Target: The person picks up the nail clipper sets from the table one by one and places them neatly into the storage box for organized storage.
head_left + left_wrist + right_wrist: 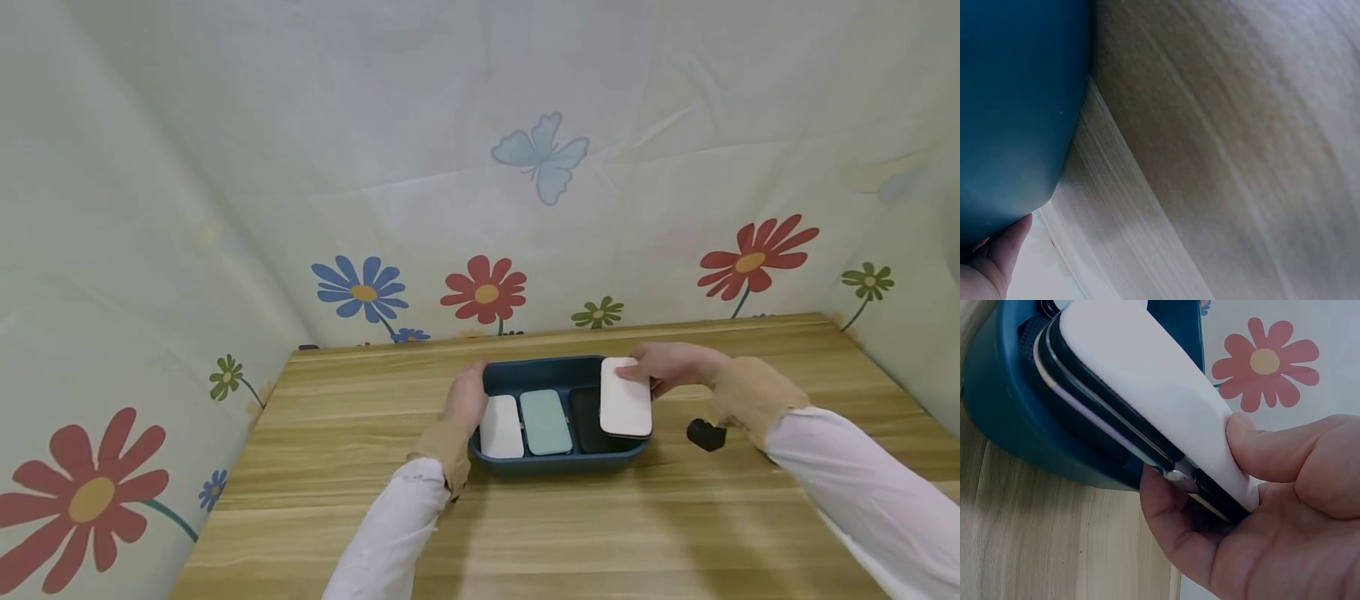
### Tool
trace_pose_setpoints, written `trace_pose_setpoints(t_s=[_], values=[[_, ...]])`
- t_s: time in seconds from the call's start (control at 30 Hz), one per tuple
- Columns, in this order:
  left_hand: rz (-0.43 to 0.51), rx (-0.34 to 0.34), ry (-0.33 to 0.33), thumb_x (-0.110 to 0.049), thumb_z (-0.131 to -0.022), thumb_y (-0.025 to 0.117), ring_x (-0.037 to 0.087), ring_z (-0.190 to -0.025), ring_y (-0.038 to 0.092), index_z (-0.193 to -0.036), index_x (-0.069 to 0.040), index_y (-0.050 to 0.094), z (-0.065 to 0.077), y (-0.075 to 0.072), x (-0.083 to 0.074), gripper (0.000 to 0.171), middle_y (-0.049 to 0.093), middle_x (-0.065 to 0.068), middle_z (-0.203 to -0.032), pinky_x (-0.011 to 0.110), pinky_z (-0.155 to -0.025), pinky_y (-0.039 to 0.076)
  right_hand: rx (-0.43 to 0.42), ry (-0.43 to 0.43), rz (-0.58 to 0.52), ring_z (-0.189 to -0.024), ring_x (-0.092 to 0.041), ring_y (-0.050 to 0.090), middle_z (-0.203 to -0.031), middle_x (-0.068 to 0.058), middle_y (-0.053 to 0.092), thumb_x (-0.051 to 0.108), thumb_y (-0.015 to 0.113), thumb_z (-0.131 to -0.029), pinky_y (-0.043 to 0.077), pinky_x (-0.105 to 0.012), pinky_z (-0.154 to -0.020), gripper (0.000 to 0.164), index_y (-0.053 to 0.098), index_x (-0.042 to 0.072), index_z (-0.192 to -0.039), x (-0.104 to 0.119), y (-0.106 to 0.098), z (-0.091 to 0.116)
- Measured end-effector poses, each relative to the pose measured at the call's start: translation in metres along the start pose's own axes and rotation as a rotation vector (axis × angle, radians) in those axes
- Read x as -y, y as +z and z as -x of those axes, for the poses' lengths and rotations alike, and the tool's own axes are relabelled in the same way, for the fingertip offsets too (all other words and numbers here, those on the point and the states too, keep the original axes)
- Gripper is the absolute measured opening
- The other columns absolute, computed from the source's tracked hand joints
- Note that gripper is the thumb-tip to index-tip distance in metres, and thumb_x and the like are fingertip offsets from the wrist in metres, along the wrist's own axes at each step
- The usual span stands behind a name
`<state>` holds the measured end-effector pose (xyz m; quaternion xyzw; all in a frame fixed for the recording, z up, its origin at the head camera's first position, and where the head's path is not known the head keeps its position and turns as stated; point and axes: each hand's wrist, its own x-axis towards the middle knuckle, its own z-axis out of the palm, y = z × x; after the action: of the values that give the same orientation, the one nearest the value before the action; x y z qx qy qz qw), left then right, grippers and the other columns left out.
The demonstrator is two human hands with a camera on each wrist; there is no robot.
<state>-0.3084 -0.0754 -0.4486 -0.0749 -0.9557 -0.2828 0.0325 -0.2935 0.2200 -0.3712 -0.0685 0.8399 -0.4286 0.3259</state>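
Note:
A dark blue oblong bin (558,468) sits on the wooden table. At its left end, my left hand (467,400) grips the wall; a digit presses its outside in the left wrist view. Inside lie a white case (502,427), a mint-green case (547,422) and a black case (588,421), side by side. My right hand (670,365) pinches another slim white case (626,402) over the right end, tilted and partly covering the black one. In the right wrist view, this case (1135,375) shows a dark edge with a metal clasp (1180,478), thumb on top and fingers underneath.
A pale cloth backdrop (420,208) with printed flowers and a butterfly stands behind the table (360,425) and at its sides. A small black piece (706,435) shows below the right wrist.

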Motion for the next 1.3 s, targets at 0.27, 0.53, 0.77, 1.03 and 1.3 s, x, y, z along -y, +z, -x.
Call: trace_pose_setpoints(t_s=[0.27,0.53,0.77,1.03,1.3], values=[[0.001,-0.005,-0.001,0.018,-0.080,0.052,0.027,-0.111,0.048,-0.125,-0.001,0.050,-0.001,0.001,0.000,0.049,0.052,0.015,-0.122,0.036,-0.090,0.039,0.005,-0.002,-0.005,-0.075,-0.024,0.052,-0.089,-0.014,0.052,0.022,0.050,-0.093,0.047,-0.036,-0.071,0.042,0.040,-0.014,-0.112,0.002,0.003,-0.006],[-0.002,-0.009,-0.003,0.018,-0.080,0.051,0.027,-0.110,0.049,-0.125,-0.001,0.050,-0.001,0.000,0.000,0.049,0.052,0.015,-0.122,0.036,-0.090,0.040,0.012,-0.005,-0.028,-0.080,-0.027,0.053,-0.095,-0.018,0.050,0.020,0.050,-0.094,0.047,-0.037,-0.073,0.043,0.035,-0.015,-0.115,0.010,0.004,-0.006],[-0.005,-0.019,0.007,0.018,-0.080,0.051,0.027,-0.108,0.051,-0.123,-0.001,0.052,0.000,0.000,0.000,0.047,0.053,0.016,-0.119,0.035,-0.088,0.041,0.014,-0.007,-0.017,-0.083,-0.028,0.052,-0.099,-0.019,0.048,0.022,0.051,-0.093,0.046,-0.039,-0.076,0.048,0.033,-0.015,-0.117,0.010,0.007,-0.009],[0.001,-0.007,-0.005,0.017,-0.080,0.053,0.027,-0.109,0.050,-0.124,-0.001,0.051,0.000,0.000,0.001,0.048,0.053,0.015,-0.121,0.036,-0.088,0.041,0.003,-0.003,-0.001,-0.085,-0.028,0.051,-0.099,-0.019,0.047,0.023,0.052,-0.093,0.046,-0.040,-0.079,0.049,0.035,-0.016,-0.117,0.014,0.014,-0.014],[0.003,0.005,-0.013,0.016,-0.080,0.054,0.027,-0.109,0.050,-0.125,-0.001,0.050,-0.001,-0.001,0.000,0.048,0.052,0.015,-0.121,0.037,-0.089,0.040,0.014,-0.013,-0.036,-0.082,-0.027,0.052,-0.096,-0.018,0.047,0.021,0.051,-0.093,0.047,-0.039,-0.076,0.043,0.036,-0.014,-0.114,0.017,0.018,-0.018]])
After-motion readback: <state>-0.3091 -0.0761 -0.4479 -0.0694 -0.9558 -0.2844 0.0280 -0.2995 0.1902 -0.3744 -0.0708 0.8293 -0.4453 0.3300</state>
